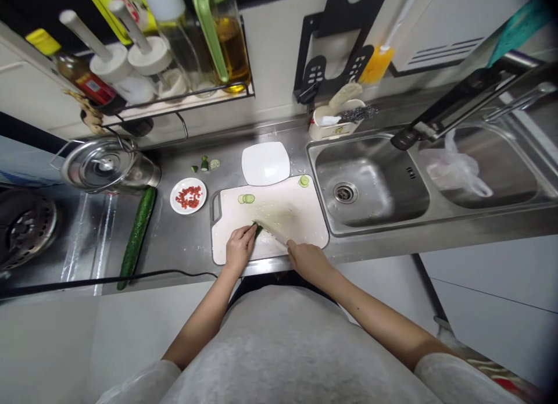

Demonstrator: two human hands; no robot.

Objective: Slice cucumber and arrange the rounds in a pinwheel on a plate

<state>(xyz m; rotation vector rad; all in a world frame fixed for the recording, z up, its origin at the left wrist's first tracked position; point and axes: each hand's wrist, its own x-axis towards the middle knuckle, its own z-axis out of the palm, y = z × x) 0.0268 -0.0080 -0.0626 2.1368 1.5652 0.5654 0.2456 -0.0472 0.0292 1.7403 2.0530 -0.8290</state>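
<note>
A white cutting board [305,224] lies on the steel counter in front of me. My left hand [239,247] is curled over a short piece of cucumber [258,229] near the board's front edge. My right hand [307,260] grips a knife handle; the knife blade [274,234] angles toward the cucumber piece, right beside my left fingers. A few thin cucumber slices [246,199] lie at the back left of the board. Another slice [304,181] sits at the board's far right corner.
A whole cucumber [136,235] lies at left, next to a small dish of chopped red chilli [188,196]. An empty white plate [265,163] and cucumber ends [204,164] lie behind the board. A lidded pot [104,165] stands far left, a double sink [370,186] right.
</note>
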